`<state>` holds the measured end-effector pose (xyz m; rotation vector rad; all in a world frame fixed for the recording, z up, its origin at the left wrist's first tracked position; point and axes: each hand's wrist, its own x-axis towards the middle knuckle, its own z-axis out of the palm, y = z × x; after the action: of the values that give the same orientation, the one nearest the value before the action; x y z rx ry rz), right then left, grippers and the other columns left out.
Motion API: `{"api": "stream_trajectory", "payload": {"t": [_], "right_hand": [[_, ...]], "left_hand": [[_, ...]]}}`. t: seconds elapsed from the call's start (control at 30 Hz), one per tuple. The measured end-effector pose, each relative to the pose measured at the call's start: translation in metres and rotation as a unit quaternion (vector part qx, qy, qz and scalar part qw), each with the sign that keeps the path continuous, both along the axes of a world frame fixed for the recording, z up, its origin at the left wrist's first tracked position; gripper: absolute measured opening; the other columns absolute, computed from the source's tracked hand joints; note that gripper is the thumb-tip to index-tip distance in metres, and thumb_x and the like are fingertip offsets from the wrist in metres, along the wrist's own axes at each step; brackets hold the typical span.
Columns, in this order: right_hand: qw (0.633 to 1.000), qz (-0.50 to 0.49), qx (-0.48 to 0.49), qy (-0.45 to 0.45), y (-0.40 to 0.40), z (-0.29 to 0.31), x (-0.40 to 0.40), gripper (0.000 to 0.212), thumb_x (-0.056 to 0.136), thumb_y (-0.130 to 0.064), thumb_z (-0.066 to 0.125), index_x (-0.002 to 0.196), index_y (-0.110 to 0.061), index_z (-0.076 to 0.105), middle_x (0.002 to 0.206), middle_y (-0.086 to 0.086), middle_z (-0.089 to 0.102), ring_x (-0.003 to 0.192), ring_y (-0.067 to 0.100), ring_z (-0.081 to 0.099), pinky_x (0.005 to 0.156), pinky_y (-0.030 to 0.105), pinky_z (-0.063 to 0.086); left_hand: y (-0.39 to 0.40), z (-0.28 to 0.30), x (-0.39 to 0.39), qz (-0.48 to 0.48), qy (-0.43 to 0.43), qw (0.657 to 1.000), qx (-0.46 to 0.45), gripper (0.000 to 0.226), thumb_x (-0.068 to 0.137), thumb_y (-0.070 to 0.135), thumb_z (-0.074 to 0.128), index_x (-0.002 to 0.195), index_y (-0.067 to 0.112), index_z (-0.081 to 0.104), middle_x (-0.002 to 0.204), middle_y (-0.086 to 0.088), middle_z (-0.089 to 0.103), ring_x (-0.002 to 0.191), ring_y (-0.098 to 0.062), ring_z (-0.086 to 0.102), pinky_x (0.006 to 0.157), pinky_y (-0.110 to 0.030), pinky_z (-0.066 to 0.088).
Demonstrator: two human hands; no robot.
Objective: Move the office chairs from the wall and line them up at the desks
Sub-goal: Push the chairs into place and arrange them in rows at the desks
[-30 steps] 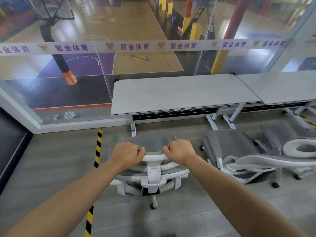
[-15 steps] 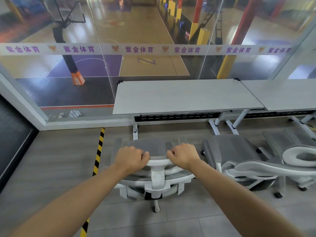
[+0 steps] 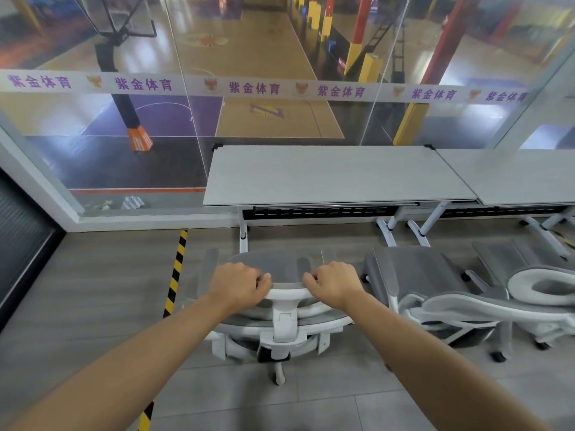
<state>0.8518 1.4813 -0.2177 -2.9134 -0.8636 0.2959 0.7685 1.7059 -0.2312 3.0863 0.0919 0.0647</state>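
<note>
Closest to me, my two bare forearms run up from 7 and 5 o'clock and meet over the grey mesh office chair (image 3: 281, 312) at the centre. My left hand (image 3: 238, 283) has its fingers curled over the top of the chair's curved headrest, clenched around its white plastic rim; my right hand (image 3: 334, 283) grasps the same rim just beside it, with a short bare stretch of white frame between the two. Below them I see the white spine of the backrest, the woven grey back panel and one white caster leg on the matte grey floor tiles (image 3: 311, 409). The chair's padded seat points toward 12 o'clock, its front edge near the foot of the first desk (image 3: 336, 178), not yet tucked under it.

At 3 o'clock stand two more chairs (image 3: 429, 284) of the same grey mesh and white frame, close together, facing the second desk (image 3: 513, 175). A yellow-and-black striped tape (image 3: 175, 272) runs across the floor at 9 to 10 o'clock.

Both desks have flat, pale wood-grain tops on white angled legs, butted end to end. Beyond them at 12 o'clock a glass wall (image 3: 280, 42) carries a white banner strip with purple lettering
</note>
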Motion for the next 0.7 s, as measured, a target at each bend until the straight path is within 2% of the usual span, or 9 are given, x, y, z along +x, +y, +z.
{"api": "stream_trajectory", "payload": {"t": [0.33, 0.5, 0.7], "right_hand": [[1.0, 0.001, -0.002, -0.003, -0.009, -0.001, 0.002, 0.048, 0.094, -0.041, 0.034, 0.053, -0.017, 0.036, 0.047, -0.001, 0.03, 0.047, 0.02, 0.027, 0.048, 0.03, 0.023], [1.0, 0.0, -0.001, -0.006, -0.012, -0.002, 0.004, 0.047, 0.092, -0.042, 0.033, 0.053, -0.016, 0.036, 0.047, -0.001, 0.029, 0.047, 0.02, 0.025, 0.048, 0.03, 0.022], [1.0, 0.003, -0.003, -0.011, -0.005, -0.001, 0.008, 0.047, 0.092, -0.042, 0.034, 0.053, -0.016, 0.037, 0.047, -0.001, 0.029, 0.047, 0.021, 0.026, 0.048, 0.03, 0.022]], "left_hand": [[-0.006, -0.002, 0.006, -0.01, -0.003, 1.0, -0.003, 0.067, 0.085, 0.057, 0.007, 0.064, 0.018, 0.058, 0.056, 0.001, 0.057, 0.053, -0.016, 0.057, 0.055, -0.027, 0.051], [-0.01, -0.001, 0.005, -0.003, -0.004, 1.0, -0.001, 0.066, 0.085, 0.057, 0.007, 0.063, 0.018, 0.055, 0.055, 0.001, 0.055, 0.053, -0.018, 0.056, 0.053, -0.025, 0.046], [-0.004, 0.0, 0.007, 0.0, -0.011, 1.0, 0.002, 0.067, 0.086, 0.055, 0.008, 0.066, 0.018, 0.061, 0.054, 0.002, 0.056, 0.053, -0.016, 0.056, 0.053, -0.024, 0.044]]}}
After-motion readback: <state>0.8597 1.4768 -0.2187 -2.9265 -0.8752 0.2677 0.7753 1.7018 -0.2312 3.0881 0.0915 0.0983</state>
